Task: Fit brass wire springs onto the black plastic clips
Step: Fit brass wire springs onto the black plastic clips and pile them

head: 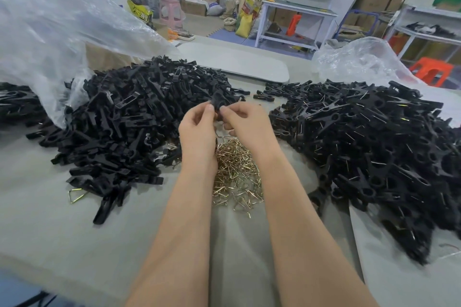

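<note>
My left hand [198,129] and my right hand [245,121] meet above the table's middle and together pinch one black plastic clip [219,102]. A brass wire spring [225,135] hangs just below the fingers, partly hidden by them. Directly under my wrists lies a heap of loose brass springs [237,177]. A big pile of bare black clip halves [129,127] spreads to the left. On the right sits a pile of clips with springs fitted [374,147], brass wire glinting among them.
Clear plastic bags lie at the back left [62,32] and back right [361,62]. A single brass spring [77,194] lies by the left pile's near edge. The grey table [50,232] runs under everything. Shelving, cardboard boxes and plastic stools stand behind.
</note>
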Demonstrator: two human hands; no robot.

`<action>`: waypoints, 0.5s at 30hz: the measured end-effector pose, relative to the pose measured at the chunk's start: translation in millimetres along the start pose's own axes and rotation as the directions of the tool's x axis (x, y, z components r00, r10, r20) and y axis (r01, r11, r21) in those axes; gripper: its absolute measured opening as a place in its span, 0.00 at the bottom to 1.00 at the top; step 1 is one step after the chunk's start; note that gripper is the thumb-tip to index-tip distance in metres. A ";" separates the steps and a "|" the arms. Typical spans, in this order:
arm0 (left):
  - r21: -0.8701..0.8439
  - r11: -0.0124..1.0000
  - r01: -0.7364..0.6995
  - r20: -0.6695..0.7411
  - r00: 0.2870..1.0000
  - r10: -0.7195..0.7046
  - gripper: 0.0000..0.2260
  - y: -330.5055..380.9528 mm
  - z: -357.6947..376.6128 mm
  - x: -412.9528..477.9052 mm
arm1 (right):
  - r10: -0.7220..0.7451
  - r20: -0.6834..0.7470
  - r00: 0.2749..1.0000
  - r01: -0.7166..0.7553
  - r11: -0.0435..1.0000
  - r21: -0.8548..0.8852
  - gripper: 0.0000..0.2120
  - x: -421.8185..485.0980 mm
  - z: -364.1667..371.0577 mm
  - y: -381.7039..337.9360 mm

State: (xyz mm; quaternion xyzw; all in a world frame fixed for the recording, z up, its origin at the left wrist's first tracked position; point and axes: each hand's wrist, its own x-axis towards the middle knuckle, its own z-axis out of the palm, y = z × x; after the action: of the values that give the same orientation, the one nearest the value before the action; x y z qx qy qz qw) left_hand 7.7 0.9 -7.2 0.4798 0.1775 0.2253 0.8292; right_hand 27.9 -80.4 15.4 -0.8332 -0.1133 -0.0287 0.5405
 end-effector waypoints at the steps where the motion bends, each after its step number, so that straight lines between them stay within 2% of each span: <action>1: -0.009 1.000 -0.021 -0.052 0.998 0.021 0.05 0.6 -0.5 0.3 | 0.003 -0.020 1.000 -0.005 0.994 -0.107 0.05 1.5 1.7 1.9; 2: -0.034 0.999 -0.040 -0.107 0.994 0.036 0.06 1.5 -1.0 0.4 | 0.019 -0.018 1.000 -0.023 0.970 -0.244 0.06 2.4 4.0 3.5; 4: -0.136 0.988 -0.071 -0.203 0.978 0.042 0.07 4.5 -3.1 1.6 | 0.113 0.050 0.992 -0.073 0.861 -0.504 0.17 1.6 10.5 7.7; 6: -0.222 0.970 -0.102 -0.263 0.964 0.042 0.05 6.4 -5.8 2.7 | 0.193 0.114 0.975 -0.069 0.741 -0.668 0.25 -1.1 21.0 9.9; 7: -0.246 0.962 -0.116 -0.275 0.960 0.045 0.04 6.8 -6.5 2.4 | 0.198 0.128 0.972 -0.050 0.702 -0.711 0.24 -2.6 27.5 10.6; 9: -0.270 0.952 -0.147 -0.289 0.955 0.065 0.03 7.9 -6.2 0.5 | 0.149 0.130 0.980 -0.005 0.676 -0.737 0.15 -3.8 39.5 9.2; 11: -0.275 0.945 -0.178 -0.309 0.947 0.088 0.03 8.7 -6.6 -0.1 | 0.085 0.122 0.989 0.029 0.694 -0.719 0.07 -2.3 47.6 7.4; 15: -0.237 0.955 -0.178 -0.356 0.931 0.085 0.02 8.0 -8.2 3.6 | 0.006 0.126 0.992 0.072 0.794 -0.604 0.16 -2.6 49.8 8.4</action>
State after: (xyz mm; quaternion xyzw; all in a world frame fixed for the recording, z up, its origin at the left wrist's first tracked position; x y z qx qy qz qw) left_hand 4.9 12.3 -4.4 0.3289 0.2542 0.3824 0.8252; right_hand 23.6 -38.9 -13.2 -0.9605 -0.1453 -0.0222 0.2361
